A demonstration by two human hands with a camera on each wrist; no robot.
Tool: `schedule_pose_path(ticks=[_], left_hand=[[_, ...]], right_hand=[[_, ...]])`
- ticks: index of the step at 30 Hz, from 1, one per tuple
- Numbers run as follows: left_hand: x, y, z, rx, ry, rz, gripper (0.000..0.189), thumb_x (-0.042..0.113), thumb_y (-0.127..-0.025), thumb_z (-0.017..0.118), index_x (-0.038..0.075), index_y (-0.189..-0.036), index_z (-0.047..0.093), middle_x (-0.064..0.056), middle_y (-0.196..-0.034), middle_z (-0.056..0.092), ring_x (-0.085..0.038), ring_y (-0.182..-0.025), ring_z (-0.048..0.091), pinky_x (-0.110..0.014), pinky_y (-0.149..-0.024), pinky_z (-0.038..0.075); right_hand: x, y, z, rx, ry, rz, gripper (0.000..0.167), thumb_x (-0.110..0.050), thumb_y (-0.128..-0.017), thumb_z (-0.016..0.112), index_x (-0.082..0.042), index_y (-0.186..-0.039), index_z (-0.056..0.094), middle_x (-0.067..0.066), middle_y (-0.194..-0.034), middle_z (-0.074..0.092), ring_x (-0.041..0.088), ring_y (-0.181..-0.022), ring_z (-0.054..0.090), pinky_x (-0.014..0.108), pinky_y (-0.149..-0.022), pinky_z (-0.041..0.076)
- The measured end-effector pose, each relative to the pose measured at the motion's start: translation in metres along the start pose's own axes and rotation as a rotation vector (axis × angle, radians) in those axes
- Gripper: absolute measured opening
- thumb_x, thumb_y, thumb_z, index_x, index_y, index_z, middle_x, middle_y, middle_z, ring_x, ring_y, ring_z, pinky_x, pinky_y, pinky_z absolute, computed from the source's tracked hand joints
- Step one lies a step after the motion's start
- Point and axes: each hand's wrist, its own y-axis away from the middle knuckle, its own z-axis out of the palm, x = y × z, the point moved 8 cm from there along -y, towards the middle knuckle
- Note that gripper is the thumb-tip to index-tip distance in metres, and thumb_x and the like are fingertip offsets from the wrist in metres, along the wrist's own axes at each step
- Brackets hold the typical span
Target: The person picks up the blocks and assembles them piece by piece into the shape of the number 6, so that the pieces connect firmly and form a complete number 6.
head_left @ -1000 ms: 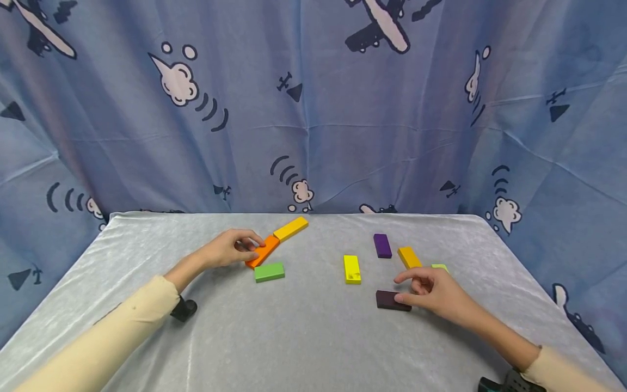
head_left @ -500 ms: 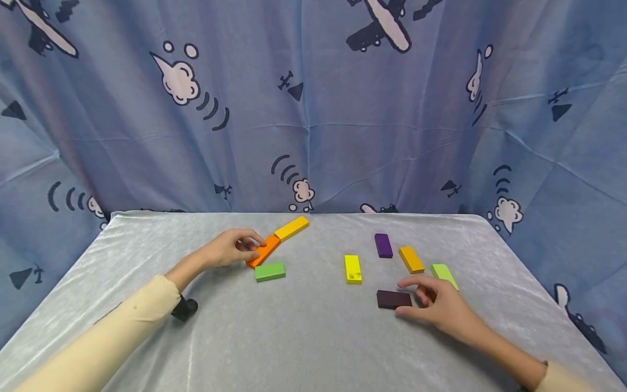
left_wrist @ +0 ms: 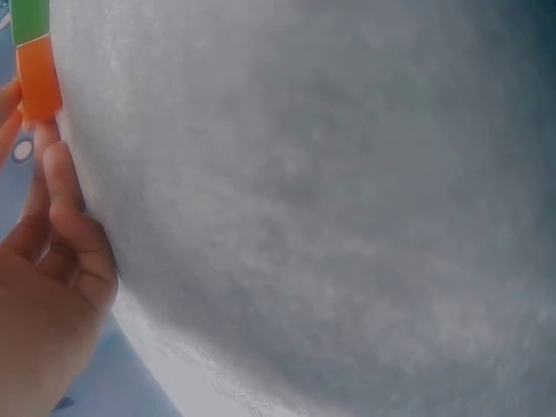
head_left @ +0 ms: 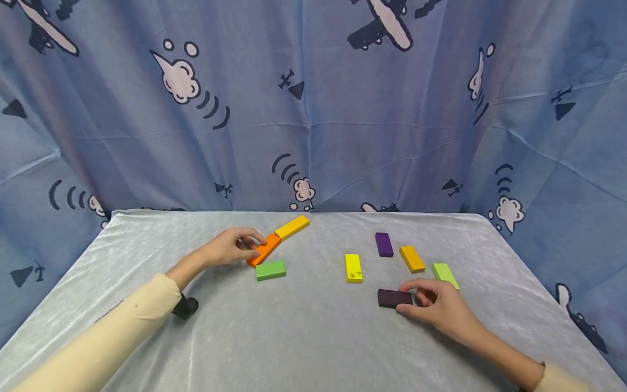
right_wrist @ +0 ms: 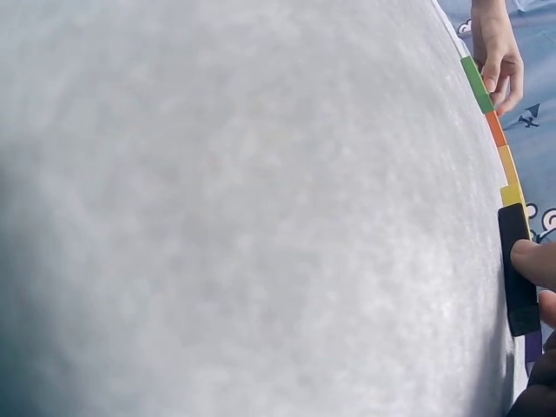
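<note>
In the head view, my left hand (head_left: 234, 247) holds an orange block (head_left: 264, 250) between thumb and fingers at the block's near-left end. A yellow-orange block (head_left: 293, 227) touches its far end, and a green block (head_left: 271, 270) lies at its near end. To the right, my right hand (head_left: 438, 305) pinches a dark brown, nearly black block (head_left: 392, 298) by its right end, thumb on the near side and index finger on the far side. The right wrist view has the thumb against this dark block (right_wrist: 517, 278). Both held blocks lie flat, apparently on the cloth.
Left of the dark block is a bright yellow block (head_left: 353, 268). Behind it lie a purple block (head_left: 384, 244), an amber block (head_left: 412, 259) and a light green block (head_left: 444, 276). Pale grey cloth (head_left: 294, 337) covers the table, with a blue patterned curtain (head_left: 245, 109) behind.
My right hand has shifted slightly right and nearer, uncovering the amber and light green blocks. Its index finger has come down to the dark block's far side. The left hand keeps its place.
</note>
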Motion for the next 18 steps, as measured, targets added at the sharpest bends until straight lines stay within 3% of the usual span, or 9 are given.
schedule_pose_path(ticks=[9, 18], left_hand=[[0.001, 0.0, 0.0, 0.003, -0.002, -0.012, 0.025, 0.004, -0.095, 0.072, 0.004, -0.12, 0.071, -0.009, -0.104, 0.069, -0.023, -0.089, 0.066, -0.035, -0.073, 0.054], [0.002, 0.0, 0.001, 0.011, -0.007, -0.006, 0.024, 0.004, -0.095, 0.072, 0.004, -0.119, 0.071, -0.009, -0.103, 0.069, -0.023, -0.089, 0.066, -0.035, -0.074, 0.054]], right_hand=[[-0.003, -0.001, -0.002, 0.019, 0.005, 0.001, 0.032, -0.022, -0.079, 0.09, -0.007, -0.102, 0.075, -0.001, -0.067, 0.042, 0.012, -0.062, 0.042, 0.028, -0.057, 0.036], [-0.018, -0.006, -0.004, 0.056, -0.001, -0.112, 0.028, -0.021, -0.078, 0.091, -0.011, -0.099, 0.074, -0.003, -0.065, 0.039, 0.009, -0.056, 0.035, 0.028, -0.048, 0.031]])
